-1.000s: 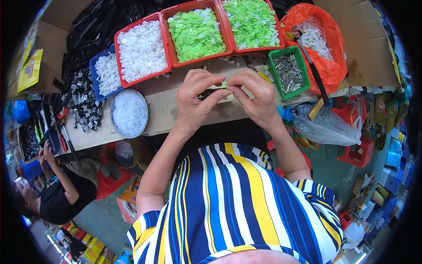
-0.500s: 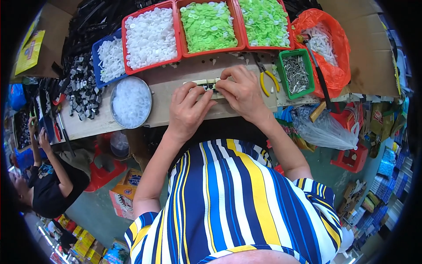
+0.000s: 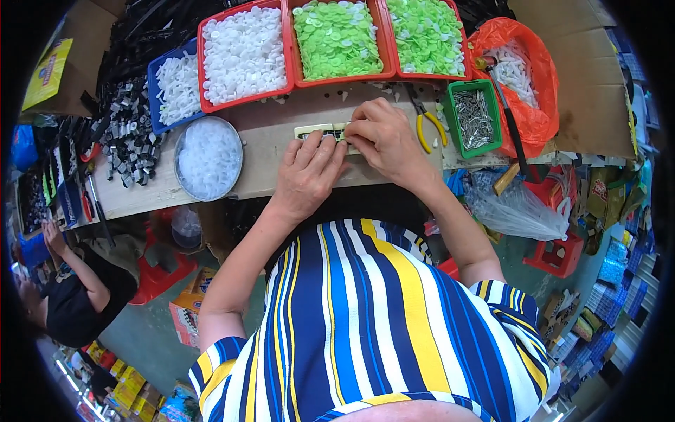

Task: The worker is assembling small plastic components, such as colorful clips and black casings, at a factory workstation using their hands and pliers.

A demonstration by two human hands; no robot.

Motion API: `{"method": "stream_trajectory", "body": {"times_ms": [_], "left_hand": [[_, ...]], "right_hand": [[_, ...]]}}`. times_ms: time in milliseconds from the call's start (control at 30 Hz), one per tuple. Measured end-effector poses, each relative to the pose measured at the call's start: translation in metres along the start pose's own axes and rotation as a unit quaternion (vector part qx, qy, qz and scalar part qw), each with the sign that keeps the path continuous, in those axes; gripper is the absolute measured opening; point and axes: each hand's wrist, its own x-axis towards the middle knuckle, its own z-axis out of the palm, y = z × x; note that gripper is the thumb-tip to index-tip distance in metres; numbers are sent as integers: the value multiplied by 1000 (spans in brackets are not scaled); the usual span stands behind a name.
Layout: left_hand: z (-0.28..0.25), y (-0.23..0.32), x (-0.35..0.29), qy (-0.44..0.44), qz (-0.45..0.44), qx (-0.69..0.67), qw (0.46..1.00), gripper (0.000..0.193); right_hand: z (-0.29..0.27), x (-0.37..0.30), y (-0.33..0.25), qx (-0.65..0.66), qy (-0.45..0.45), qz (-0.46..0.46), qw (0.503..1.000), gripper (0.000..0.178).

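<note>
On the wooden bench point(image 3: 267, 158) lies a small cream-coloured flat holder point(image 3: 318, 131) with dark openings. My left hand point(image 3: 307, 176) rests palm down on it, fingers spread over its near side. My right hand point(image 3: 383, 137) has its fingertips pinched at the holder's right end; whatever small part it pinches is hidden by the fingers. Both forearms come up from my striped shirt.
Behind the hands stand red trays of white discs point(image 3: 245, 53) and green discs point(image 3: 339, 39), a blue tray of white parts point(image 3: 174, 88), a round tin of clear parts point(image 3: 209, 157), a green box of metal pins point(image 3: 474, 116), yellow-handled pliers point(image 3: 425, 123) and an orange bag point(image 3: 524, 77). Another person point(image 3: 70, 288) sits at lower left.
Both hands have come down from the air onto the bench with the holder. The left hand has flattened over it and the right hand has moved to its right end.
</note>
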Motion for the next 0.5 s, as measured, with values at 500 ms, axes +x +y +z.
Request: {"method": "stream_trajectory", "body": {"times_ms": [500], "left_hand": [[-3, -2, 5, -17, 48, 71, 996, 33]], "right_hand": [[0, -3, -1, 32, 21, -1, 999, 19]]}}
